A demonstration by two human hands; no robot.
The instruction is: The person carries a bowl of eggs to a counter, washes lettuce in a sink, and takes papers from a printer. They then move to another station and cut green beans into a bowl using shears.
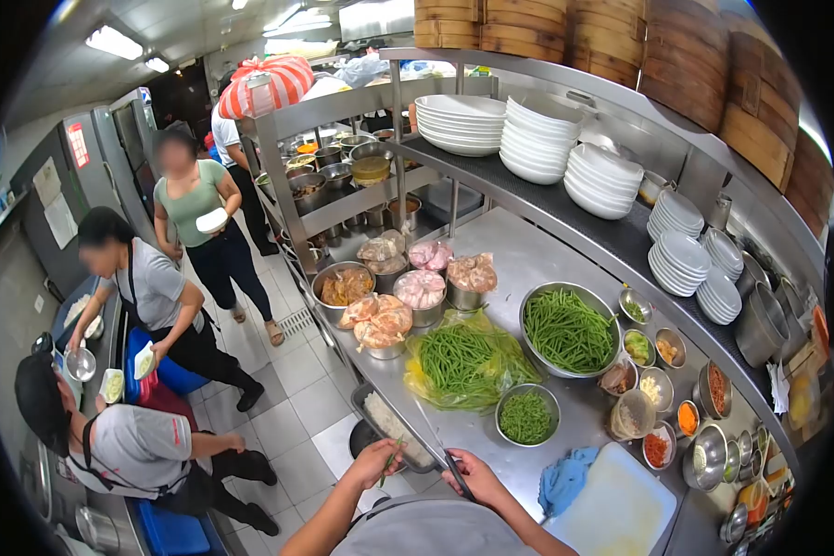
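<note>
Green bean pieces show between the fingers of my left hand (378, 463), which is closed over the table's front edge. My right hand (475, 480) is wrapped round a dark knife (458, 476), to the right of my left hand. Beyond both hands, long green beans (463, 357) lie on a yellowish plastic bag. Cut green pieces fill a small steel bowl (526, 417), and more long beans fill a large steel bowl (570, 331). A tray of white rice (391, 422) is just beyond my left hand.
Bagged meat (380, 320) sits in pots at the table's left. A blue cloth (565, 480) and a white cutting board (621, 505) lie at my right, near small ingredient bowls (658, 445). Plates stand on the shelf (491, 171) above. Several people are at the left.
</note>
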